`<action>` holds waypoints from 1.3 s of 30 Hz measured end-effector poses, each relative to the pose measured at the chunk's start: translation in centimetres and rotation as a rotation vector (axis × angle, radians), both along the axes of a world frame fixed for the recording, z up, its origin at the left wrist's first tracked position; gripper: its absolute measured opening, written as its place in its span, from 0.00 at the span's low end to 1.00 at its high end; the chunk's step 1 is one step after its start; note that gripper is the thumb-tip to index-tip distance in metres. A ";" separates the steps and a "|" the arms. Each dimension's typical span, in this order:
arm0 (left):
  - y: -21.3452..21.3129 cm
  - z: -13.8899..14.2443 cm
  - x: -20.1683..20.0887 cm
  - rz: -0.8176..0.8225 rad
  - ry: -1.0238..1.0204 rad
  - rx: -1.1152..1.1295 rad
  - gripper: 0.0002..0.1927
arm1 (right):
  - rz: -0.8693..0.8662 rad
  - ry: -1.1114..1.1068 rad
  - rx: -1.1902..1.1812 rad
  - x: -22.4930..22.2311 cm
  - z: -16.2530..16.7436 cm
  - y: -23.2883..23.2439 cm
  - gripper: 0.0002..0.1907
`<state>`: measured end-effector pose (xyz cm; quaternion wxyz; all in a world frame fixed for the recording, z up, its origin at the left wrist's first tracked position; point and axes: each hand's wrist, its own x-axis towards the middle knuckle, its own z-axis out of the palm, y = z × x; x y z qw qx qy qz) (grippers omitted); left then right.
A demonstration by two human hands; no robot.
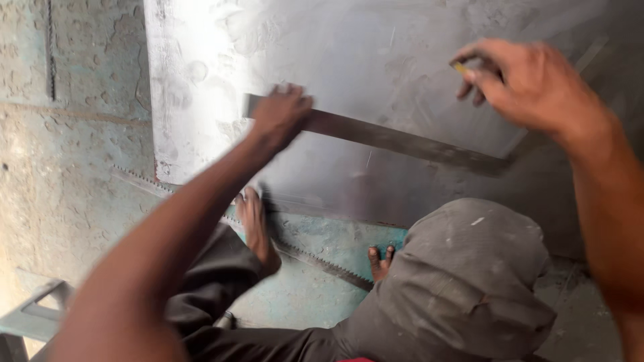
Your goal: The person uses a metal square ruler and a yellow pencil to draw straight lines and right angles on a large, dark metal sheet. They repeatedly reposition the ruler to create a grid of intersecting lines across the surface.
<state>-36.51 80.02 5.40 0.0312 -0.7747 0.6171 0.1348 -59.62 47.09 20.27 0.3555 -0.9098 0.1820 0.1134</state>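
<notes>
- Steel sheet (pixel 376 53) lies flat before me on the rough floor (pixel 67 167), grey and smudged, its near edge just past my bare feet.
- My left hand (pixel 278 115) presses down on one end of a long metal ruler (pixel 402 142); fingers bent and spread over the strip, pinning it to the sheet rather than gripping round it.
- That ruler runs slantwise across the sheet, from my left hand down toward the right, where its far end reaches the sheet's shadowed side.
- My right hand (pixel 530 84) hovers above the sheet, up and right of the ruler, apart from it. Fingers pinched shut on a small marker (pixel 461 68) with a yellowish end; it is blurred, so I cannot tell its kind for sure.
- How far along, as I judge it: ruler is laid and held, marker is in hand but not at the ruler's edge. I can see no clear drawn line along the ruler, so the marking looks not yet done.
- Edges: a toothed saw blade (pixel 322 261) lies on the floor by my left foot (pixel 258 231) and toes of my right foot (pixel 380 258), close under the sheet's near edge.
- Room: my knee (pixel 469 281) in grey cloth crowds the lower right; the sheet's upper middle is open for the right hand.
</notes>
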 end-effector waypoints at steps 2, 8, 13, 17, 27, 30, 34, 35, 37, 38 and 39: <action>5.1 4.7 5.7 -0.067 -0.051 -0.046 0.21 | 0.142 -0.033 -0.222 3.5 3.1 0.7 0.13; 15.8 6.8 14.4 0.156 -0.109 0.206 0.16 | 0.278 0.256 -0.476 14.0 -3.4 4.6 0.12; 21.9 -0.5 17.6 0.311 0.049 0.290 0.22 | -0.415 -0.236 -0.271 12.9 -17.3 16.5 0.13; 24.0 -5.5 19.0 0.329 0.141 0.351 0.27 | -0.958 -0.048 -0.003 5.0 -22.7 30.4 0.27; 22.0 -5.7 21.2 0.385 0.462 0.266 0.13 | -0.966 -0.127 -0.146 0.4 -26.0 34.4 0.33; 21.3 -6.0 21.4 0.332 0.486 0.251 0.14 | -0.973 -0.132 -0.158 0.5 -25.6 34.5 0.33; 21.2 -6.4 21.7 0.324 0.506 0.286 0.14 | -0.988 -0.116 -0.163 0.6 -25.4 34.5 0.33; 21.2 -6.6 21.8 0.331 0.521 0.276 0.14 | -0.998 -0.106 -0.157 0.5 -25.5 34.5 0.33; 21.5 -7.3 21.9 0.277 0.529 0.219 0.14 | -0.990 -0.142 -0.205 0.4 -25.7 34.6 0.33; 21.8 -7.7 22.1 0.262 0.526 0.189 0.14 | -0.976 -0.168 -0.221 0.4 -25.9 34.7 0.33; 22.1 -8.3 22.2 0.240 0.499 0.146 0.14 | -0.966 -0.171 -0.242 0.2 -26.0 34.7 0.32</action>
